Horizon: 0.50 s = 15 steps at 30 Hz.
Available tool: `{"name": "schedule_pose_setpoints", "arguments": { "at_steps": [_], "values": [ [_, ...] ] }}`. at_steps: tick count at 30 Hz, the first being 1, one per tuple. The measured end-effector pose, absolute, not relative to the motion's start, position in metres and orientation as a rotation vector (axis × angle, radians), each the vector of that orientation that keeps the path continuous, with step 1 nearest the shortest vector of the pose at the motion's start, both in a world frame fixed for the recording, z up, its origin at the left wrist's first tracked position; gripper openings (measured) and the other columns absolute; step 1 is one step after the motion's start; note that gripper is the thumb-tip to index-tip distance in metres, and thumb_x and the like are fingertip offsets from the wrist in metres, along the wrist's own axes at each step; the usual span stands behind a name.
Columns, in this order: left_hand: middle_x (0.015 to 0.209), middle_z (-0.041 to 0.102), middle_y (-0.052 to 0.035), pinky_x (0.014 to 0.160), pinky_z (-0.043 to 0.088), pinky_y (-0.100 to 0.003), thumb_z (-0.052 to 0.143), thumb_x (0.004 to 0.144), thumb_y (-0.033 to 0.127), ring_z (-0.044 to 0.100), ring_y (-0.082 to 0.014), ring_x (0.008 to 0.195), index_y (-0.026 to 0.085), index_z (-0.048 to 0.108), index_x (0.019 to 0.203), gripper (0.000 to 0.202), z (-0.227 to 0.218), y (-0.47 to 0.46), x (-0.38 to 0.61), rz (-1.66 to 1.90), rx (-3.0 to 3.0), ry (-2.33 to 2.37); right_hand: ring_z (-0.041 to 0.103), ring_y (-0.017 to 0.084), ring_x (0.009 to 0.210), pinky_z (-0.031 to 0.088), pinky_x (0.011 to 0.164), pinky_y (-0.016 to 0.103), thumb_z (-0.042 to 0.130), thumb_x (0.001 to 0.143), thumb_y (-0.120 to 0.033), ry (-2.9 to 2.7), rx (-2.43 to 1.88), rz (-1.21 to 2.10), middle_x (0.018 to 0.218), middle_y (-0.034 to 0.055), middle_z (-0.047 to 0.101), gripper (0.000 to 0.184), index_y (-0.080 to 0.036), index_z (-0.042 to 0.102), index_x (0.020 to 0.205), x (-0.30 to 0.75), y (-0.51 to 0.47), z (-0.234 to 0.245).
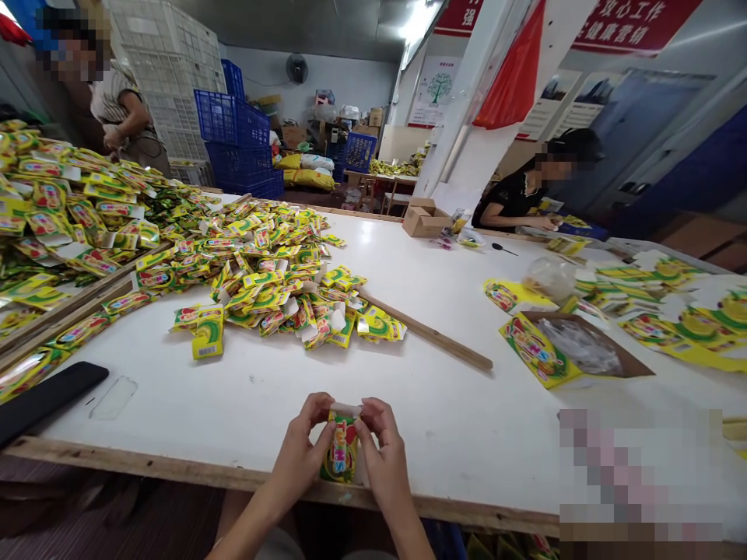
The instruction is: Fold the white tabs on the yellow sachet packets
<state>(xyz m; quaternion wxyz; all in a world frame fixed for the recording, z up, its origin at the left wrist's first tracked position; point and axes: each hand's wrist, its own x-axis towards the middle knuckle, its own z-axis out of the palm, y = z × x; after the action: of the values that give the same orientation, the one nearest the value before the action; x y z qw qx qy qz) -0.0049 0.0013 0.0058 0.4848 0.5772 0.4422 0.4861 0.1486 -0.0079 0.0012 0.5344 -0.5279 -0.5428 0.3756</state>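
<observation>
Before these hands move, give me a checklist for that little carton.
1. Left hand gripping the small yellow carton: ok.
2. Right hand gripping it too: ok.
3. Carton's top flap tucked shut: cannot tell, fingers cover it.
4. Carton held over the white table, near its front edge: ok.
5. Wooden stick apart from both hands: ok.
6. Pile of flat cartons apart from the hands: ok.

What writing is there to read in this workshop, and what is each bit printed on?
"工作": ends the top row of white characters on the red banner; the rest is unsure.
Packet held by the left hand and right hand: coloured letters, too blurred to read.
Tree poster: print too small.
Heap of packets on the table: labels too small.
</observation>
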Motion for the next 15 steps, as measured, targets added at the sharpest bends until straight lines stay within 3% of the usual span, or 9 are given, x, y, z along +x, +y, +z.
{"name": "schedule_pose_setpoints", "arguments": {
  "at_steps": [7, 15],
  "values": [
    [0.097, 0.068, -0.0056, 0.085, 0.05, -0.033, 0.053, 0.088, 0.023, 0.064, -0.0217, 0.094, 0.021, 0.062, 0.097, 0.013, 0.014, -0.001, -0.006, 1.171, 1.515, 1.142, 0.064, 0.02, 0.089, 0.051, 0.078, 0.027, 0.058, 0.088, -0.031, -1.439, -1.222, 0.909, 0.099, 0.0055, 0.068, 0.015, -0.021, 0.067, 0.095, 0.147, -0.011, 0.011],
    [0.086, 0.07, -0.0043, 0.074, 0.051, -0.03, 0.06, 0.084, 0.028, 0.065, -0.0201, 0.081, 0.018, 0.065, 0.092, 0.013, 0.018, 0.001, -0.002, 1.162, 1.348, 1.185, 0.061, 0.018, 0.075, 0.048, 0.07, 0.025, 0.058, 0.088, -0.032, -1.4, -1.317, 0.888, 0.081, 0.0025, 0.066, 0.015, -0.019, 0.064, 0.086, 0.141, -0.005, 0.018]
  ]
}}
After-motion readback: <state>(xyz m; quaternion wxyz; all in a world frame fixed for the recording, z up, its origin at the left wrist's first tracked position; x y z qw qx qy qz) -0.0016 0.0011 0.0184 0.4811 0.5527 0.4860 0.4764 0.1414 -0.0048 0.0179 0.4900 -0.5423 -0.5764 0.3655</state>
